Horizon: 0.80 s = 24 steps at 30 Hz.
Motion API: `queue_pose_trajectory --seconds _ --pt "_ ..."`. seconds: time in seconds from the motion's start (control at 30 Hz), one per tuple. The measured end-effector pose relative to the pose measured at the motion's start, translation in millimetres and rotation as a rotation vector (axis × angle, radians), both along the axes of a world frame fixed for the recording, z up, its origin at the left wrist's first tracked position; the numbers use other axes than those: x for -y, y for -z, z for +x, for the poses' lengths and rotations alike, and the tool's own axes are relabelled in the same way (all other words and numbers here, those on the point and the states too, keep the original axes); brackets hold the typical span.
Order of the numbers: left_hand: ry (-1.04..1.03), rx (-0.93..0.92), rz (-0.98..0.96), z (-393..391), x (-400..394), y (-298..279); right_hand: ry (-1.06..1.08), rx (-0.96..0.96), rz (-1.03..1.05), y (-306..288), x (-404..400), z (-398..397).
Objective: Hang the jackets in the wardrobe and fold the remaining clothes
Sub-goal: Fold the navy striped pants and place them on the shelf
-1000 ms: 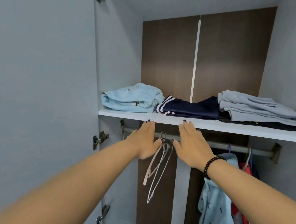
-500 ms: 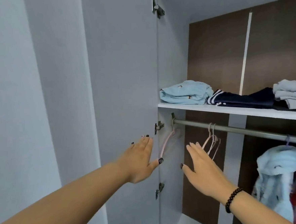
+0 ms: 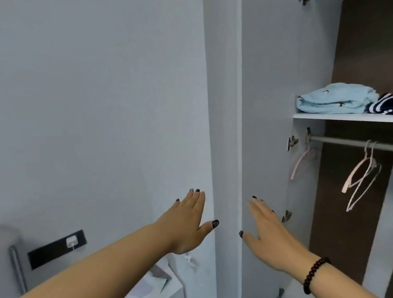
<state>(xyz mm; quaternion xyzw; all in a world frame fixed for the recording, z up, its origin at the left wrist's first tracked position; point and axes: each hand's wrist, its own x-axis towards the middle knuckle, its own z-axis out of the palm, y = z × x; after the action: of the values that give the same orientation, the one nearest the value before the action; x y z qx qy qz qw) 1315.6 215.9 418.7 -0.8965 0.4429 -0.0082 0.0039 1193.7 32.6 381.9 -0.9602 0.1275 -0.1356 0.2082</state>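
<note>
Two folded garments, a light blue one [image 3: 334,100] and a navy striped one [image 3: 389,106], lie on the wardrobe shelf [image 3: 342,116] above three empty hangers [image 3: 362,174], while both grips, left hand [image 3: 189,223] and right hand [image 3: 270,234], reach forward with fingers apart, holding nothing.

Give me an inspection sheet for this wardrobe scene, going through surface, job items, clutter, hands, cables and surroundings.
Surface: white shelf above a metal rail.
Job's things: folded light blue garment and dark striped garment on the shelf; empty hangers on the rail; no jackets in view.
Clutter: papers and small items on a white ledge, lower left.
Hands: left hand and right hand both open, fingers straight, near the open door; contact unclear.
Cables: white plug in a black socket panel.
Surroundings: grey wall, brown wardrobe back.
</note>
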Motion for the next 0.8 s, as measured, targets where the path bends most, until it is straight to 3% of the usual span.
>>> queue_pose_trajectory --seconds 0.5,0.8 --pt "-0.533 -0.169 -0.084 -50 -185 36 -0.515 -0.127 -0.038 15 -149 47" --pt "-0.736 -0.24 -0.173 -72 -277 83 -0.724 -0.188 -0.036 49 -236 63"
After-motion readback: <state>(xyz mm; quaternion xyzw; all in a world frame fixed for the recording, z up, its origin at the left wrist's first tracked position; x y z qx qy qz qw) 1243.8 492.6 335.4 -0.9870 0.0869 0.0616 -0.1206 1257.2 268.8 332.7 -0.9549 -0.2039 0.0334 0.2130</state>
